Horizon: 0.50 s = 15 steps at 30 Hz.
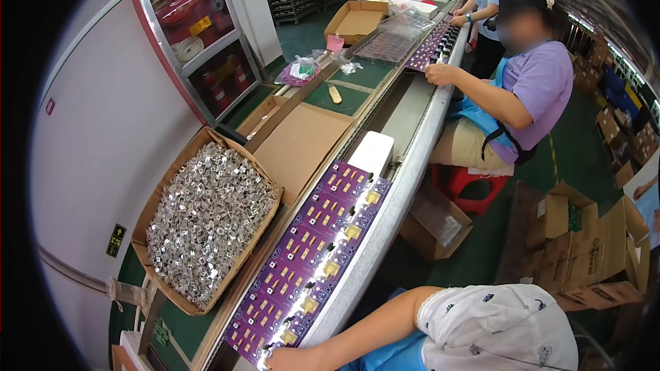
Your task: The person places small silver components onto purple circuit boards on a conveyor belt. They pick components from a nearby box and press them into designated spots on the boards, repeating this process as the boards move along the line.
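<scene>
White patterned short sleeve, blue apron

The scene is bright and evenly lit from above, with soft, weak shadows. Strong white glare sits on the near edge of the long purple circuit board panel (309, 261) and the small shiny metal parts in the open cardboard box (206, 223) sparkle. The fisheye lens bends the long pale conveyor rail (405, 185), and the corners are black. The far background is a little soft.
</scene>
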Tool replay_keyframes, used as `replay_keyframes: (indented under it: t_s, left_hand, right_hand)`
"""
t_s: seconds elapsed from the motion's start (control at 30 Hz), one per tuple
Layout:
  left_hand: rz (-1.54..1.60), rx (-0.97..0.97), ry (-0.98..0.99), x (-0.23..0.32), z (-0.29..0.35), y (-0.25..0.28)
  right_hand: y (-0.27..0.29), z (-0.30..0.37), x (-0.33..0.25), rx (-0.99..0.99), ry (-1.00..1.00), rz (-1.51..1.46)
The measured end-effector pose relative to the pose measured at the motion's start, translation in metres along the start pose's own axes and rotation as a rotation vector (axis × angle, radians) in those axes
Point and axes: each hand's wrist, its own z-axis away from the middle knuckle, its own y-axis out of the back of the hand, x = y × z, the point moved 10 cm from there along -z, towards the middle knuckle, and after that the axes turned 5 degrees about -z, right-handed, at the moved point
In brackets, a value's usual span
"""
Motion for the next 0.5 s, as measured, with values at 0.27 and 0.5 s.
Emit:
replay_keyframes:
  t_s: [0.27, 0.5]
  left_hand:
    - [-0.053, -0.035, -0.054, 0.018, -0.010, 0.001]
    - [-0.080, -0.051, -0.077, 0.023, -0.014, 0.001]
  right_hand:
    - [0.013, 0.005, -0.001, -0.043, -0.060, 0.049]
    - [0.021, 0.007, -0.002, -0.008, -0.044, 0.066]
